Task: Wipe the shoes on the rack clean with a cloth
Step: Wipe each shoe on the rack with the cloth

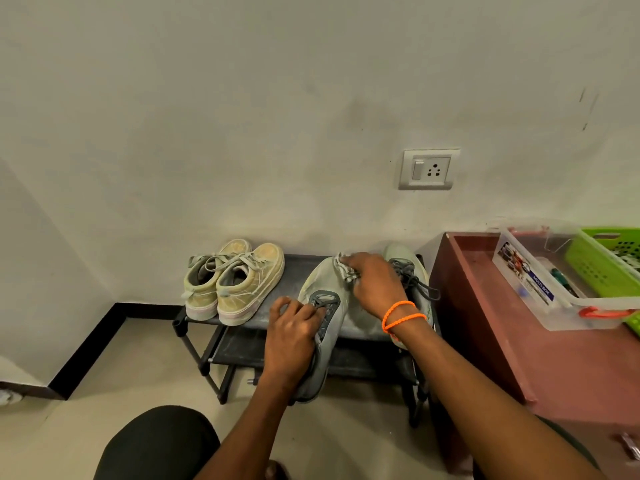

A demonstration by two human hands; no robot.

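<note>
left hand (294,327): my grip's wrapped round the laced throat of the grey shoe (322,323), heel tipped off the rack (294,271) toward me. Guessing that's to brace it so wiping doesn't shove it around.
right hand (372,284): fingers bunched holding the cloth (343,267), pressed on the toe, wrist bent down over it.
other grey shoe (408,271): on the top shelf behind my right hand.
tan pair (232,280): left end of the rack, untouched I reckon.
progress: early, first shoe.
</note>
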